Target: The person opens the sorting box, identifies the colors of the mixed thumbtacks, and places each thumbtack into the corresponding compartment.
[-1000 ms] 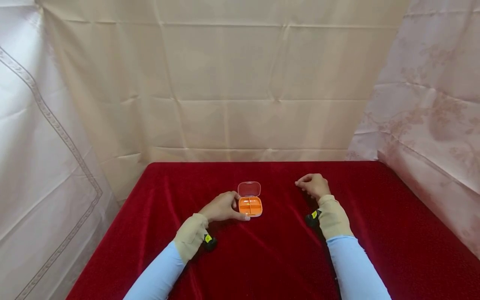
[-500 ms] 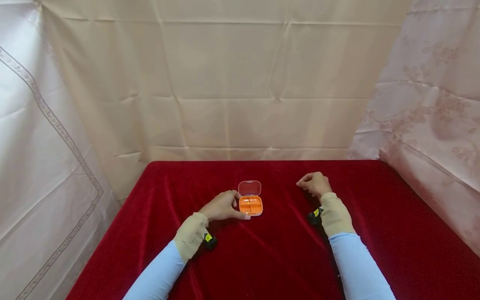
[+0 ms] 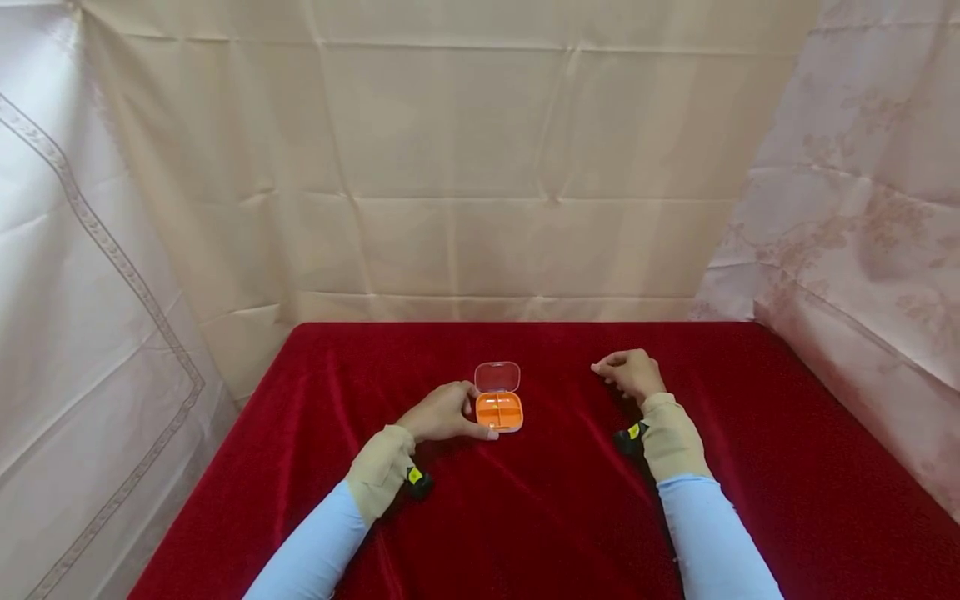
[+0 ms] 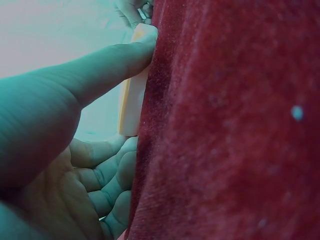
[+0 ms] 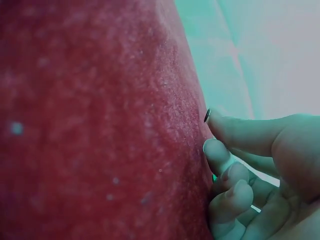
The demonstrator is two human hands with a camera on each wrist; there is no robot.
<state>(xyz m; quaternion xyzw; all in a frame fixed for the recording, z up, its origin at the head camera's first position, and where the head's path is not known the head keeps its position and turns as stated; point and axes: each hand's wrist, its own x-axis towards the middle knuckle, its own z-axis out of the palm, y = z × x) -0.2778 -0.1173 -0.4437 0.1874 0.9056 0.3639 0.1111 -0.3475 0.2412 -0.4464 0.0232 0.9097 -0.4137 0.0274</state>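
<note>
An orange pill box (image 3: pixel 510 402), split into small compartments, lies on the red cloth with its clear lid (image 3: pixel 497 377) tipped back. My left hand (image 3: pixel 442 415) grips it from the left, thumb at the near edge and forefinger at the far one. The left wrist view shows the box's pale side wall (image 4: pixel 134 102) between thumb and fingers, low against the cloth. Off to the right, my right hand (image 3: pixel 636 373) is low at the cloth, thumb and forefinger drawn together. A small dark oval thing (image 5: pixel 207 115) shows at its thumb tip; its kind is too small to tell.
Dark red velvet cloth (image 3: pixel 555 517) covers the table. Beige sheeting (image 3: pixel 450 167) hangs behind the far edge, with pale curtains at both sides. A small black camera with a yellow label (image 3: pixel 417 482) sits on my left wrist, another on my right.
</note>
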